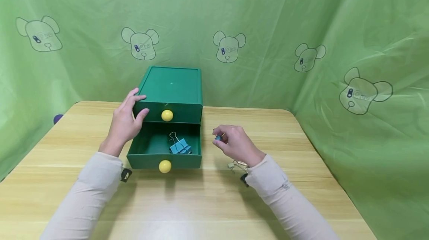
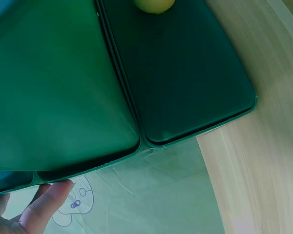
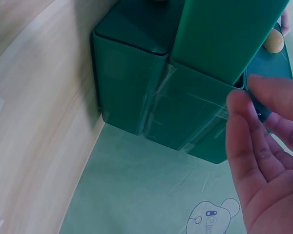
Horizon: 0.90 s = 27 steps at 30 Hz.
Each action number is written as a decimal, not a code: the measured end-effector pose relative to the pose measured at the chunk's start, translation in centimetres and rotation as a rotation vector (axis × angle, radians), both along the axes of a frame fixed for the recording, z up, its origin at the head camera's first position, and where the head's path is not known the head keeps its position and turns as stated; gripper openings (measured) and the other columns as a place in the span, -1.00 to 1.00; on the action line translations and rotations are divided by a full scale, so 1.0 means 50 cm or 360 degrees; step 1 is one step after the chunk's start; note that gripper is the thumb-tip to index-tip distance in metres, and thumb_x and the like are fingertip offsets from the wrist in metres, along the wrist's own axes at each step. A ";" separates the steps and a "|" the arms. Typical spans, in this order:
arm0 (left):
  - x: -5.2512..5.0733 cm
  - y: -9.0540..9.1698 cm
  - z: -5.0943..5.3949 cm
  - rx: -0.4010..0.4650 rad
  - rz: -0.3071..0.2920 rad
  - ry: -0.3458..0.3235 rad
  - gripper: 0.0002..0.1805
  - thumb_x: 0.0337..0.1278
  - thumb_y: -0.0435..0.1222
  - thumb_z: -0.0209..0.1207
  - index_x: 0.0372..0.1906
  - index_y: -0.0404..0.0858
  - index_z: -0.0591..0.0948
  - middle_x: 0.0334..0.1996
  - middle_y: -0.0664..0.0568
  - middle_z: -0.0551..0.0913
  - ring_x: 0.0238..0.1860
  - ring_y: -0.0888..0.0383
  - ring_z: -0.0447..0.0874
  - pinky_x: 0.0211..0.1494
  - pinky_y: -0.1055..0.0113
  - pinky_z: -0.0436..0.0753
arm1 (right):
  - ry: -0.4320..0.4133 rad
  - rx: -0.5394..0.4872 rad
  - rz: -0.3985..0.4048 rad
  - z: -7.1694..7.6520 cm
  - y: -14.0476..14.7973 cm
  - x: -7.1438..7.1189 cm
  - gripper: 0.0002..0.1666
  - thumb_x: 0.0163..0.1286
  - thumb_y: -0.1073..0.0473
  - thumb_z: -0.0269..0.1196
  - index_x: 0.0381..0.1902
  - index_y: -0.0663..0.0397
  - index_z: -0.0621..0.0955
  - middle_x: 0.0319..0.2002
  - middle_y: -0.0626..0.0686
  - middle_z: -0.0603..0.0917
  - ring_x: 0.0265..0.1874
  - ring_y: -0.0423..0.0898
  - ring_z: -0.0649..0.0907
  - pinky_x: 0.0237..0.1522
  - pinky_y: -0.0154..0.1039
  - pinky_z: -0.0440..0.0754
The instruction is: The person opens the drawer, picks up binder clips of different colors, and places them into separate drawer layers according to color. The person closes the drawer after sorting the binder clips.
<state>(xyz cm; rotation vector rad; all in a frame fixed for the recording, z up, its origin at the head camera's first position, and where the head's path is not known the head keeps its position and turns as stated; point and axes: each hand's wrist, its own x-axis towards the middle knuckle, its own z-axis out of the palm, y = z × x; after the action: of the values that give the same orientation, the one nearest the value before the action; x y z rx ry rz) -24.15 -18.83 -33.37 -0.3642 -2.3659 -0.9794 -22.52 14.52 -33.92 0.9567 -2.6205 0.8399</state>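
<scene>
A green drawer unit (image 1: 174, 83) with yellow knobs stands on the table, one lower drawer (image 1: 144, 161) pulled out. Inside that drawer lie blue binder clips (image 1: 181, 147), at least one with its wire handle raised. My left hand (image 1: 125, 120) rests against the unit's left side near the top front corner, thumb by the front edge; the left wrist view shows its fingers (image 2: 49, 202) at the side wall. To the right of the open drawer, above the table, my right hand (image 1: 239, 143) pinches a small blue binder clip (image 1: 218, 137), mostly covered by the fingers.
A pale small clip (image 1: 231, 166) lies on the wooden table (image 1: 161, 210) beneath my right wrist, with wire handles partly hidden by the sleeve. Green curtain (image 1: 261, 16) with printed bear heads hangs behind and along the sides. Something purple (image 1: 57, 118) shows past the left table edge.
</scene>
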 end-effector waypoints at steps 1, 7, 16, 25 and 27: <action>0.000 0.000 0.000 0.0000 0.0000 0.0000 -0.55 0.35 -0.28 0.14 0.27 -0.29 0.42 0.45 -0.14 0.20 0.39 -0.28 0.16 0.37 -0.22 0.17 | 0.0005 -0.0001 0.0004 0.001 -0.001 0.000 -0.83 0.23 0.31 0.37 -0.22 0.23 0.66 -0.33 0.05 0.71 -0.50 -0.23 0.66 -0.40 -0.42 0.64; 0.000 0.000 0.001 -0.0002 -0.0003 0.0003 -0.55 0.35 -0.28 0.14 0.27 -0.30 0.42 0.45 -0.15 0.20 0.40 -0.28 0.16 0.38 -0.20 0.16 | 0.0003 0.0003 0.0020 0.008 -0.009 0.002 -0.83 0.23 0.30 0.38 -0.22 0.23 0.65 -0.36 0.03 0.70 -0.50 -0.23 0.65 -0.40 -0.41 0.64; 0.001 0.000 0.002 0.0003 -0.0005 0.0019 -0.56 0.34 -0.30 0.15 0.26 -0.31 0.42 0.44 -0.18 0.22 0.38 -0.30 0.18 0.36 -0.23 0.17 | 0.0044 -0.0017 0.0040 0.016 -0.020 0.004 -0.87 0.23 0.27 0.39 -0.31 0.19 0.64 -0.45 -0.03 0.67 -0.53 -0.25 0.61 -0.41 -0.39 0.64; 0.003 0.001 0.002 0.0006 -0.0005 0.0009 -0.56 0.34 -0.30 0.14 0.26 -0.31 0.42 0.44 -0.18 0.21 0.38 -0.29 0.17 0.37 -0.20 0.18 | 0.0098 -0.0032 0.0066 0.020 -0.036 0.004 -0.87 0.20 0.27 0.41 -0.38 0.14 0.62 -0.52 -0.09 0.60 -0.54 -0.24 0.55 -0.44 -0.37 0.60; 0.003 0.002 0.002 0.0006 -0.0006 0.0004 -0.56 0.34 -0.29 0.14 0.26 -0.31 0.42 0.44 -0.17 0.21 0.39 -0.29 0.17 0.37 -0.20 0.18 | 0.0097 -0.0028 0.0066 0.022 -0.040 0.004 -0.87 0.21 0.26 0.41 -0.38 0.11 0.62 -0.52 -0.10 0.59 -0.55 -0.24 0.54 -0.45 -0.39 0.58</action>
<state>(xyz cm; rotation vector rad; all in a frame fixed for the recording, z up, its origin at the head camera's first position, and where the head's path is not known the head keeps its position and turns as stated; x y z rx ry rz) -23.99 -18.75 -33.26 -0.3682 -2.3613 -0.9843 -22.32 12.50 -32.82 1.0188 -2.5460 0.8282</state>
